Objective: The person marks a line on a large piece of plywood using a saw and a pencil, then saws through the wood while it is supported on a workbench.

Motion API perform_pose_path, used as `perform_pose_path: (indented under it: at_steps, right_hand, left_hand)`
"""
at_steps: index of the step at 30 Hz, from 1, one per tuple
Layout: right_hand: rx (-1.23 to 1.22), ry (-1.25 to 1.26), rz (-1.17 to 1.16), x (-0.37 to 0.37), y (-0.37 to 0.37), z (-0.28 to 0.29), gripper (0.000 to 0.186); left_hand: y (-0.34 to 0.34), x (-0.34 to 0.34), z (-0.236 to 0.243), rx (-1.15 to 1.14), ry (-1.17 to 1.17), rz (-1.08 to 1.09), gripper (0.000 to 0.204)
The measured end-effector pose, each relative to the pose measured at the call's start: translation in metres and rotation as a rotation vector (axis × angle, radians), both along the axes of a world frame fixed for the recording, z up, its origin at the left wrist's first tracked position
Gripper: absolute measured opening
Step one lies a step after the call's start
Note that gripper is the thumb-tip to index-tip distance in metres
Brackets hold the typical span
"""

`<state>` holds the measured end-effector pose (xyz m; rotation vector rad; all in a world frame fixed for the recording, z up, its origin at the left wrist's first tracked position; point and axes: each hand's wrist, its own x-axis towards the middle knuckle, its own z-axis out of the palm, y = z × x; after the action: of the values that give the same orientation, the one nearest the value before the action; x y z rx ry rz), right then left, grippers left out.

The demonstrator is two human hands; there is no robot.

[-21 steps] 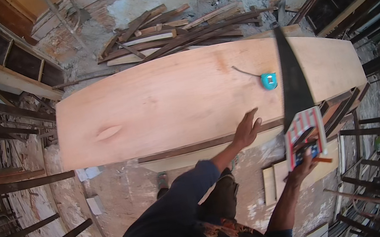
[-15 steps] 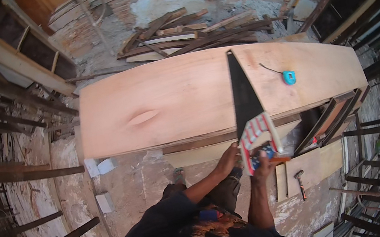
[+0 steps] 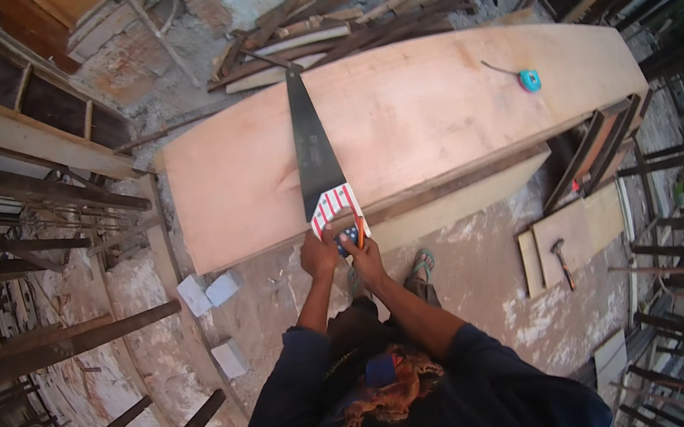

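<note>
Handsaw (image 3: 317, 159) has a dark, tapering blade (image 3: 306, 120) and red-striped white handle (image 3: 331, 202), which left hand (image 3: 318, 255) and right hand (image 3: 364, 262) clasp together.

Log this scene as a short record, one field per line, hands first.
Left hand: at the left side of the saw's handle; grip unclear
Right hand: around the handle, with an orange stick beside the fingers
Saw: dark blade pointing away from the person, above the wooden panel
Tape measure: blue, on the panel's right part
Hammer: right of the person, by pale boards
Beyond panel: wood scraps, piled
</note>
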<state>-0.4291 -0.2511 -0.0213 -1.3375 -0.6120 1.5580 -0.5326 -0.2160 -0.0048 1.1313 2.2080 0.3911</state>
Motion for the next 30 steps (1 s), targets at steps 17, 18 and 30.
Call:
perform_pose_path:
  at_steps: [17,18,30]
  right_hand:
    - [-0.428,0.039,0.099,-0.023,0.002,-0.037,0.036]
    - [-0.389,0.045,0.021,-0.023,0.002,-0.034,0.035]
    - [-0.045,-0.040,-0.140,-0.009,0.016,-0.033,0.034]
  left_hand:
    - [-0.012,-0.045,-0.056,0.020,-0.076,-0.018,0.045]
    - [-0.012,-0.041,-0.054,0.012,-0.072,-0.020,0.045]
    - [-0.001,-0.028,-0.066,0.052,-0.099,-0.114,0.044]
